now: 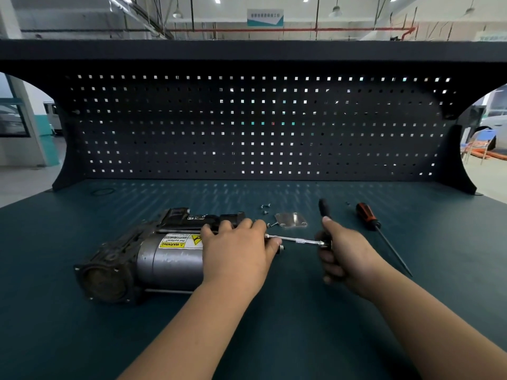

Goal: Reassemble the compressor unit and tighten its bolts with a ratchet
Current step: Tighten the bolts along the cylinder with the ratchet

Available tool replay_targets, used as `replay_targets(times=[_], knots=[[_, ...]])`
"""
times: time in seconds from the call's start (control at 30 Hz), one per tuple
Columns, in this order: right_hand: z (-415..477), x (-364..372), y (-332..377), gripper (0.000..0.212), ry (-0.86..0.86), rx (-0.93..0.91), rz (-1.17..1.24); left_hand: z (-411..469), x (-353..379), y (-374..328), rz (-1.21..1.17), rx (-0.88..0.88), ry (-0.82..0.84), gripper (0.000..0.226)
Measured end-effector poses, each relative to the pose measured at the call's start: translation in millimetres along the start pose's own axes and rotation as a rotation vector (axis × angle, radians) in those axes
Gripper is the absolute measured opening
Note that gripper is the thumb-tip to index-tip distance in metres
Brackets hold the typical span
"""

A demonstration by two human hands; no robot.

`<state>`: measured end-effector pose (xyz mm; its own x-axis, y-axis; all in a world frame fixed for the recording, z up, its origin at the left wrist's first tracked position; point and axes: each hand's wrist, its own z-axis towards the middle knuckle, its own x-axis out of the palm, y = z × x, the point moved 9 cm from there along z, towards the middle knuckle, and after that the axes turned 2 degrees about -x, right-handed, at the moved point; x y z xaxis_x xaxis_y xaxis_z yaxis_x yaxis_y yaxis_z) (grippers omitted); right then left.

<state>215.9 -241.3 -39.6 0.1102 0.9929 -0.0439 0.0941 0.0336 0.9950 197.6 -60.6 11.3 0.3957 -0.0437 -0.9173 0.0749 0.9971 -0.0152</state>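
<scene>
Right grip (pixel 340 250) curls round the ratchet (pixel 324 209) handle, its bar (pixel 297 240) reaching left to the compressor (pixel 153 259), which lies left of the desk's (pixel 82 338) middle under the clasping left grip (pixel 236 250). Best keep the bar square on the bolt and the body pinned — short strokes. No tray in view: spare bolts (pixel 265 207) and a plate (pixel 290 220) lie loose behind it, toward the desk's back edge.

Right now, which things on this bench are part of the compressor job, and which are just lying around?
In the job: compressor, held by the left hand; ratchet, gripped by the right hand; loose bolts; metal plate.
Lying about: screwdriver, untouched; black ring at far back left.
</scene>
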Motion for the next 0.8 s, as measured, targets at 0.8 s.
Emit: replay_targets(times=[0.8], knots=[[-31, -11, 49, 0.007, -0.049, -0.691, -0.619, 4, -2, 0, -0.007, 0.009, -0.004, 0.049]])
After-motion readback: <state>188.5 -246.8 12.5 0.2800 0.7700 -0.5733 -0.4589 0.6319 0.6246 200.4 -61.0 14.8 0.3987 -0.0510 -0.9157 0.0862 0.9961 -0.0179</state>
